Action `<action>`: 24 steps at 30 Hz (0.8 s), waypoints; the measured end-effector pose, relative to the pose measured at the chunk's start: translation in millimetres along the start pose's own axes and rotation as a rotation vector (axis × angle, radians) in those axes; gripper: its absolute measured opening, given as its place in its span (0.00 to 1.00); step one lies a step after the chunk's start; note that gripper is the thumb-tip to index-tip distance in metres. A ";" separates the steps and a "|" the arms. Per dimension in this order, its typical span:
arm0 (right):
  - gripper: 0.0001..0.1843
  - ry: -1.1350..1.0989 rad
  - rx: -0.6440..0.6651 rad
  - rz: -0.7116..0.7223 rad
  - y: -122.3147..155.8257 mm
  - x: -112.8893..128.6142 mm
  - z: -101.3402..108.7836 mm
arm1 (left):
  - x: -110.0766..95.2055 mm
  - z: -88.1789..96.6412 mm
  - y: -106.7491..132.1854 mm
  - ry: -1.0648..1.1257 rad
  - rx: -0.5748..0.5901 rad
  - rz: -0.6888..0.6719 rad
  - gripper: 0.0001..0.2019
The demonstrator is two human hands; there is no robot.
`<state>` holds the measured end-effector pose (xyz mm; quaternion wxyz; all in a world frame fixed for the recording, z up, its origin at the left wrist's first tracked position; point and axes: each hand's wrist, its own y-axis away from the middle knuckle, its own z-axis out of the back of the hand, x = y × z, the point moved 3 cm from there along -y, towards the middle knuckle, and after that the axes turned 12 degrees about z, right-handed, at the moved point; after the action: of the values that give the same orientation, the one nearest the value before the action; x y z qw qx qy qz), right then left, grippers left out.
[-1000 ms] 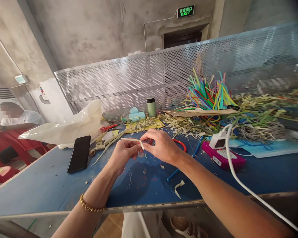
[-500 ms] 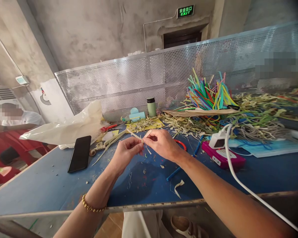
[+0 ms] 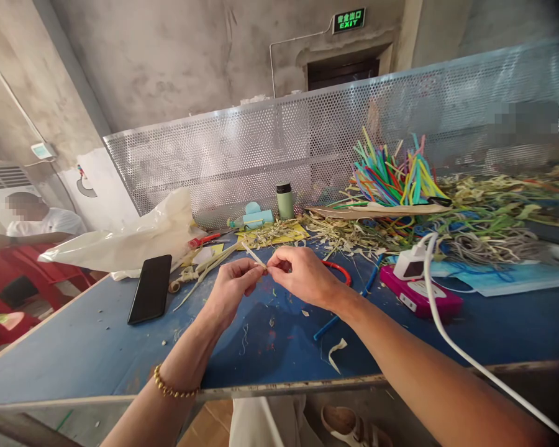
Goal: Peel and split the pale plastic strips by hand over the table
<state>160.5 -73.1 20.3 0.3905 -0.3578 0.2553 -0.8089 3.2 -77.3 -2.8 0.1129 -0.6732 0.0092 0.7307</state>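
Observation:
Both hands meet over the middle of the blue table, fingertips nearly touching. My left hand [image 3: 233, 288] pinches a pale, narrow strip [image 3: 252, 253], which looks like dried plant leaf or straw; its free end sticks out up and to the left. My right hand [image 3: 300, 273] has thumb and forefinger pressed together at the strip's near end, where a small part shows between the hands. The rest of the strip is hidden by the fingers. Behind the hands lie dry shreds [image 3: 274, 233] on yellow paper. A red loop [image 3: 340, 270] is just beyond my right hand.
On the left are a black phone [image 3: 149, 288], a plastic sheet [image 3: 135, 233] and red-handled scissors [image 3: 205, 239]. A green bottle [image 3: 285, 202] and colourful pipe cleaners [image 3: 395, 174] stand behind. A magenta power bank [image 3: 419, 292] with a white cable [image 3: 440, 323] lies right. A person [image 3: 41, 217] sits far left.
My fingertips have closed together on the strip. The strip end above my right hand and the end hanging below no longer show. The surroundings look the same.

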 end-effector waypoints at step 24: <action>0.11 -0.723 -0.081 -0.378 0.0 -2.1 -1.8 | -5.9 -2.8 5.5 -0.060 -0.050 -0.048 0.14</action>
<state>160.0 -71.2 18.3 0.2850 -0.6748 0.0631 -0.6778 5.4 -84.1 2.0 0.1140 -0.6538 -0.0286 0.7475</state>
